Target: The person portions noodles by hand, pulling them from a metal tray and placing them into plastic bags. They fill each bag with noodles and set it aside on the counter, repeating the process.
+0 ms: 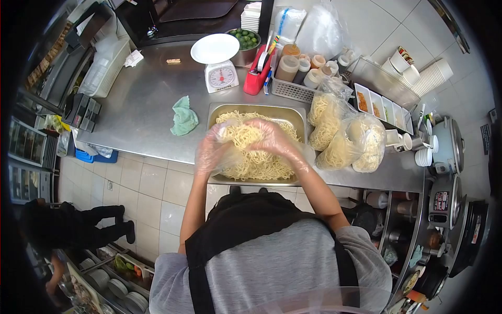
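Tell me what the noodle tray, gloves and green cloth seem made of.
Tray: probably stainless steel, smooth and grey with a metallic sheen.
Gloves: apparently thin, clear, glossy plastic, wrinkled and see-through.
Green cloth: soft-looking, matte fabric, given its crumpled folds; fibre unclear.

Left hand (212, 149) and right hand (271, 138) curved toward each other, ahead of the torso (277, 256).
Clear gloves (293, 152) covered both, the right one's fingers (264, 127) bent inward. The left forearm (194, 209) reached almost straight forward; the right forearm (320, 191) slanted forward and inward. Both forearms were bare below short grey sleeves (366, 261), elbows out at the sides.
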Available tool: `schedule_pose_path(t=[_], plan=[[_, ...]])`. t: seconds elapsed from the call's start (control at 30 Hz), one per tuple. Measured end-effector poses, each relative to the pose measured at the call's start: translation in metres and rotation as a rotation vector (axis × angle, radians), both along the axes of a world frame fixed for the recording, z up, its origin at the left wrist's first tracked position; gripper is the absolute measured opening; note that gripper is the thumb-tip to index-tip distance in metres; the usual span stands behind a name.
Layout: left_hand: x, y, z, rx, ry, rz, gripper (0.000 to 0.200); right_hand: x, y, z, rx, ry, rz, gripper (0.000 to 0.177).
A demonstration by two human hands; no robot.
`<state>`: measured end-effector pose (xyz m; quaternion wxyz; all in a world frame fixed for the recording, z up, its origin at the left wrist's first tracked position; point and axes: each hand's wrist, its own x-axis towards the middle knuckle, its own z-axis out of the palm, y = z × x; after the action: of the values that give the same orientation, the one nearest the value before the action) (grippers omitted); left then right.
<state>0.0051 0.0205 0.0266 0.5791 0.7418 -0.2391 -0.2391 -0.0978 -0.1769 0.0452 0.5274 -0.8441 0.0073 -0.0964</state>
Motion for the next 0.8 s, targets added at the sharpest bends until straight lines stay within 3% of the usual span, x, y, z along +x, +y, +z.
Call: schedule_pose_path(t=[0.1,0.2,0.3,0.37,0.43,0.47,0.57,0.67,0.77,0.8], plan=[[-0.009,0.008,0.036,0.001,0.015,0.022,0.057,0.006,-0.004,0.013,0.236,0.061,-0.059,0.052],[-0.014,0.009,0.024,0.031,-0.247,-0.023,0.067,0.013,-0.011,0.002,0.489,0.204,-0.162,0.053],[-0.029,-0.002,0.014,0.059,-0.552,-0.149,0.078,0.013,0.0,-0.022,0.941,0.188,-0.236,0.059],[-0.043,-0.013,0.002,0.181,-0.521,-0.061,0.084,0.014,-0.004,-0.047,0.805,0.157,-0.122,0.07],[-0.044,-0.021,-0.007,0.173,-0.462,0.033,0.079,0.004,0.008,-0.01,0.591,0.187,-0.02,0.077],[-0.04,-0.024,-0.009,0.096,-0.363,0.076,0.068,0.0,0.01,-0.001,0.483,0.199,0.027,0.081],[-0.034,-0.016,-0.003,0.081,-0.289,-0.025,0.063,-0.009,0.01,-0.009,-0.096,0.025,0.059,0.088],[-0.034,-0.006,-0.008,0.167,-0.402,-0.045,0.053,-0.017,0.001,-0.004,-0.087,0.111,0.004,0.067],[-0.034,-0.002,0.003,0.033,-0.159,-0.11,0.051,-0.021,-0.001,0.016,-0.07,0.161,0.025,0.055],[-0.035,-0.003,0.008,0.078,-0.209,-0.117,0.049,-0.022,0.0,0.02,-0.049,0.171,0.038,0.052]])
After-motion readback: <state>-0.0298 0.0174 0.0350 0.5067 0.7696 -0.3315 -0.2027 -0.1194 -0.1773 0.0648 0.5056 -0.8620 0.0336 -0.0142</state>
